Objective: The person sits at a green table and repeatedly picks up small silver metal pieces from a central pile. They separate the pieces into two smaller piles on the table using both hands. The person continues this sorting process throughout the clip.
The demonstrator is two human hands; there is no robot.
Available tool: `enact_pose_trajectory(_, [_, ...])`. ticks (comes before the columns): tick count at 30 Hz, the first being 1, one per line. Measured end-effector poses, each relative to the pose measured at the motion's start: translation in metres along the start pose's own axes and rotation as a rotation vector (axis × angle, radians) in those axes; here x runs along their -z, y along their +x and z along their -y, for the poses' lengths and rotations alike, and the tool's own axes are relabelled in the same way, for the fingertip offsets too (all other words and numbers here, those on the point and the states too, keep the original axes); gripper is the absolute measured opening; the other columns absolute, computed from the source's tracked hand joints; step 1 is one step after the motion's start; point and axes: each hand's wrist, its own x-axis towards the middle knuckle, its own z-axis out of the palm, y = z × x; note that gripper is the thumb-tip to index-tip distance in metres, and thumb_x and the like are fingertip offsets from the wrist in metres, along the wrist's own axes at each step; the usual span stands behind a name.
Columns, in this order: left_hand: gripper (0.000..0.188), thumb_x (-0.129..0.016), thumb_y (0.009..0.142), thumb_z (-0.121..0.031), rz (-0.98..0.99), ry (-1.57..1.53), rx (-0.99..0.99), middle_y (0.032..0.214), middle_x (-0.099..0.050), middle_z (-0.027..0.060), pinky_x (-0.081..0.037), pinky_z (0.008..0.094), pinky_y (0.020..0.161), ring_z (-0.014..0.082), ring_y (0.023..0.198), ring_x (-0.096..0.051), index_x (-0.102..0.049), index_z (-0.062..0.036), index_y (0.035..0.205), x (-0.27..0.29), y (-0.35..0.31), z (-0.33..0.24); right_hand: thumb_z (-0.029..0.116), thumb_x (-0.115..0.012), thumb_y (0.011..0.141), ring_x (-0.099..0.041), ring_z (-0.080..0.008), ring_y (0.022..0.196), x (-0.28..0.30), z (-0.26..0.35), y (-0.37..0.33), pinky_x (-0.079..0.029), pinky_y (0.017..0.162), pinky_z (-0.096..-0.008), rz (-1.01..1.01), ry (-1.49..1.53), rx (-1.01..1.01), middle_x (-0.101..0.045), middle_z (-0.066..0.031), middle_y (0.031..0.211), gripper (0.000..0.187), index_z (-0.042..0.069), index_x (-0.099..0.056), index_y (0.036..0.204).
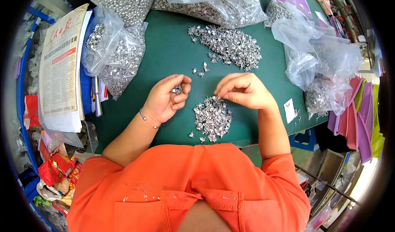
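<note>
Your left hand (166,98) pinches a few small metal pieces (177,89). Your right hand (242,91), fingertips closed on one piece, sits directly above the near pile (212,117).

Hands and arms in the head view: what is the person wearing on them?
Both hands are bare, no gloves. The left hand has a thin silver bracelet at the wrist; the right hand shows no jewellery. Forearms are uncovered, and short sleeves of an orange shirt end near the elbows.
</note>
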Motion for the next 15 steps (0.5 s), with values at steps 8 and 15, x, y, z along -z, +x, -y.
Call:
enact_pose_trajectory(8, [0.023, -0.041, 0.094, -0.02, 0.006, 0.004, 0.013, 0.074, -0.05, 0.0035, -0.03, 0.0173, 0.04, 0.005, 0.05, -0.038, -0.054, -0.0013, 0.095, -0.002, -0.001, -0.001, -0.001, -0.062, 0.071, -0.058, -0.0303, 0.076, -0.025, -0.03, 0.033, -0.048, 0.069, -0.0355, -0.389, -0.702, 0.167, -0.058, -0.0129, 0.078, 0.014, 0.002, -0.063, 0.085])
enact_pose_trajectory(15, [0.023, -0.041, 0.093, -0.019, -0.014, 0.027, 0.002, 0.074, -0.051, 0.0037, -0.03, 0.0174, 0.04, 0.005, 0.049, -0.038, -0.054, -0.0011, 0.095, -0.001, 0.0, 0.001, 0.002, -0.059, 0.083, -0.064, -0.016, 0.074, -0.013, -0.023, 0.015, -0.053, 0.065, -0.0246, -0.365, 0.312, -0.378, -0.064, -0.012, 0.085, 0.011, -0.005, -0.06, 0.092])
